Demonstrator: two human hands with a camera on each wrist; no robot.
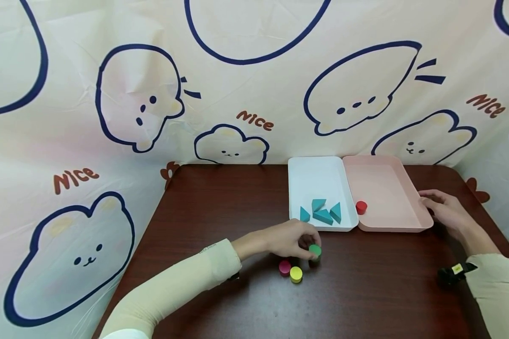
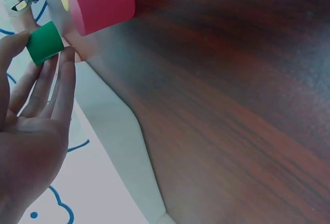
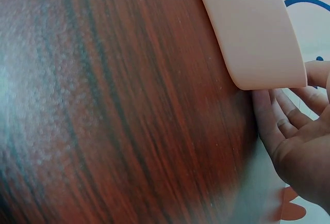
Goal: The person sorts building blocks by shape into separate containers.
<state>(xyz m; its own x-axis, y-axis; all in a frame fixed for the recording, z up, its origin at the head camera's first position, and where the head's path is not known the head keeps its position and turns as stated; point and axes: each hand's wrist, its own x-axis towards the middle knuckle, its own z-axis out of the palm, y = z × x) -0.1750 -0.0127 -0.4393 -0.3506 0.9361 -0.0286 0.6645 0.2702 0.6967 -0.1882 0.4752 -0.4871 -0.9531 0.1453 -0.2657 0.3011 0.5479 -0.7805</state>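
The left-hand grip (image 1: 288, 238) is set in a pinch on the green cylinder (image 1: 315, 250): thumb on one side, fingertips on the other. This hold is shown plainly in the left wrist view; in the head view the fingers are partly covered. The cylinder is also seen there, slightly tilted and raised clear of the bench (image 1: 225, 200), which is harder to read from above.

Head view, 12 o'clock away from the person, measured from the green cylinder: the magenta cylinder (image 1: 284, 268) is placed near, at 8 o'clock; the yellow cylinder (image 1: 296, 274) between 7 and 8, just beside the magenta one, by which it is partly hidden in the left wrist view. The white tray (image 1: 316, 176) is set at 12, four teal wedges (image 1: 323, 216) grouped toward its 6 o'clock end. The pink tray (image 1: 390, 188) is set at 2, alongside the white one; the red cylinder (image 1: 361, 207) is held inside, near its 8 o'clock. Wedges and red cylinder are shown by the head view alone.

The right-hand grip (image 1: 449, 212) is rested at the pink tray's 3 o'clock side, fingers loosely extended; fingertips are partly hidden by the tray wall in the right wrist view.
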